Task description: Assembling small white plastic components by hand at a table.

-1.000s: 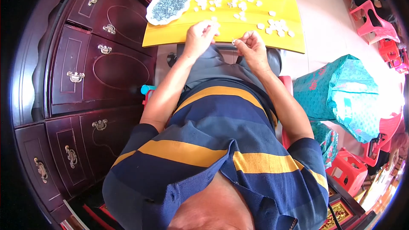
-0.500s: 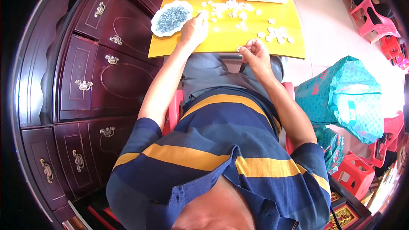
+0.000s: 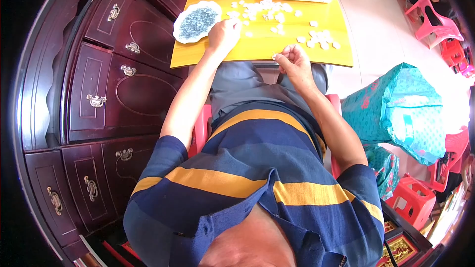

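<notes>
Home interior, most likely, by our reading.
We note a dark wooden cabinet (image 3: 86, 121) with ornate metal handles (image 3: 96, 101), a pale tiled floor (image 3: 363, 39), a red plastic stool (image 3: 419, 198), a pink plastic stool (image 3: 423, 30) and a yellow worktop (image 3: 257, 44) beside the cabinet.

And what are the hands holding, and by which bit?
The right hand pinches a small white piece, seemingly by its edge. Whether the left hand holds anything can't be told.
</notes>
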Demonstrator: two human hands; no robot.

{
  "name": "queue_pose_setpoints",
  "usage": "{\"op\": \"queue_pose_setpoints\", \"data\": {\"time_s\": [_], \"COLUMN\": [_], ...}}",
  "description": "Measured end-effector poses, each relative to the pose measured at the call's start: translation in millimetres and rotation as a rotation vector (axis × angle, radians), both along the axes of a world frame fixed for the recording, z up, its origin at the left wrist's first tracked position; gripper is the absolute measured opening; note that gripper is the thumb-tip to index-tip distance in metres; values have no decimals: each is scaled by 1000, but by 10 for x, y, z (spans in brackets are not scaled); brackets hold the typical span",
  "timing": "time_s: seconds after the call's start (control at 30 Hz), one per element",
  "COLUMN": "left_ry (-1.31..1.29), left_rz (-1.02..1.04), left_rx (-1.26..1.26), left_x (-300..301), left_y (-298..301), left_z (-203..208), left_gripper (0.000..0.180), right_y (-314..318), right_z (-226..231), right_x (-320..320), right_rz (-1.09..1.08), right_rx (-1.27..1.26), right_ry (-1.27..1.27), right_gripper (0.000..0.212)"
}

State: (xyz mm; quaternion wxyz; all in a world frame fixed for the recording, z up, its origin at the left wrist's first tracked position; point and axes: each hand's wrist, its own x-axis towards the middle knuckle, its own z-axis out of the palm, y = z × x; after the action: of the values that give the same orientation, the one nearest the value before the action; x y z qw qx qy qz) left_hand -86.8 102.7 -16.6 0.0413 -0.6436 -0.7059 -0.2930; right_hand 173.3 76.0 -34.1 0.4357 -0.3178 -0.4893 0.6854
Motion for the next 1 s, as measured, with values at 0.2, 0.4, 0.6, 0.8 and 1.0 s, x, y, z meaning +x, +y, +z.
{"op": "queue_pose_setpoints", "data": {"time_s": [0.2,0.4,0.6,0.8,1.0], "left_ry": [46,-192,-470,-867,-1084], "left_rz": [-42,-111,-290,-401,-452], "left_rx": [287,278,186,-71,-192], "left_x": [55,322,883,1047,942], "left_y": [-31,-237,-700,-879,-872], "left_z": [53,275,179,14,8], "left_gripper": [14,8,7,8,18], "right_y": [-12,-2,-11,-18,-41], "right_z": [12,23,-5,-24,43], "right_x": [-3,-12,-11,-5,4], "right_rz": [-2,-32,-50,-62,-72], "right_rx": [-4,-65,-106,-150,-145], "right_ry": [-9,39,53,120,88], "right_gripper": [18,19,20,20,19]}}
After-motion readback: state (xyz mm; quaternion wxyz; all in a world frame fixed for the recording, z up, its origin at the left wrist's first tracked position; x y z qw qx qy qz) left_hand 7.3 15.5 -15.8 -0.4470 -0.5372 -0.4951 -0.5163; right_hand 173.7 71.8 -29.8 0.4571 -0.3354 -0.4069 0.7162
